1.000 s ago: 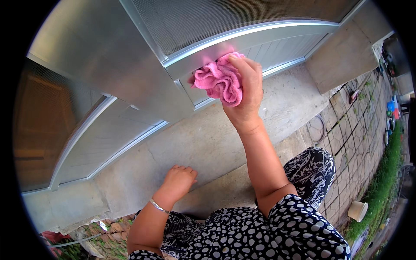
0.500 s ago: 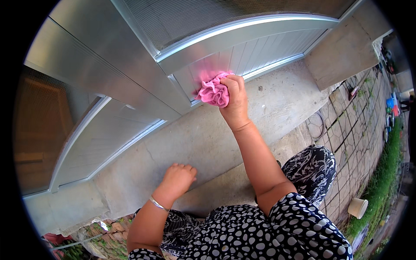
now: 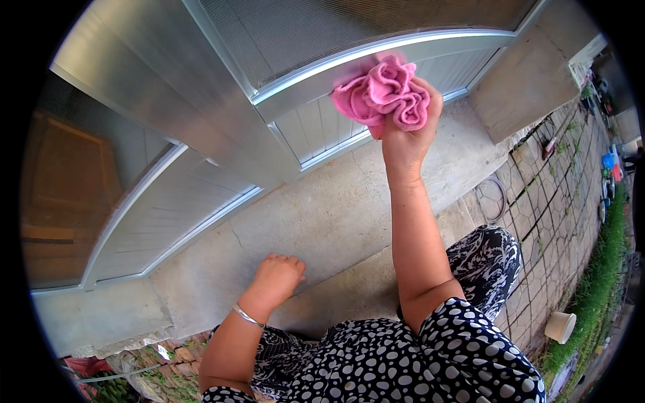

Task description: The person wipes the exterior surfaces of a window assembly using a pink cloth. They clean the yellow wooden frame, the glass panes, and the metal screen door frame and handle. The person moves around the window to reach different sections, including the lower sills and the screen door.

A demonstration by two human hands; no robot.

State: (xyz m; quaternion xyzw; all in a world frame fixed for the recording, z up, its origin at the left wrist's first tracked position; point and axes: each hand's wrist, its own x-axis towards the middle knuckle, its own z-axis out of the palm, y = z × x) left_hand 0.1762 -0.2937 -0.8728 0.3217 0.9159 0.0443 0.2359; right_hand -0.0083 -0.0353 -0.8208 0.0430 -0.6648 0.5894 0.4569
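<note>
A crumpled pink cloth (image 3: 386, 97) is bunched in my right hand (image 3: 413, 144), whose fingers are closed round it. It lies against the silver metal door (image 3: 282, 111), below the curved rail under the mesh panel. The cloth hides part of the grooved lower panel (image 3: 312, 127). My left hand (image 3: 277, 279), with a silver bangle (image 3: 247, 316) at the wrist, stays low near my body above the concrete step (image 3: 269, 225). Its fingers are curled in, and nothing shows in them.
A second door leaf (image 3: 171, 208) with a mesh opening stands at the left. To the right lie hexagonal paving (image 3: 537, 201), a coiled hose (image 3: 496, 198) and a cream bucket (image 3: 560, 327) beside a grass strip (image 3: 591, 289). A concrete block (image 3: 521, 87) adjoins the door's right side.
My right hand has moved up and to the right with the pink cloth, from the panel's lower left corner toward the curved rail. My left hand has hardly moved.
</note>
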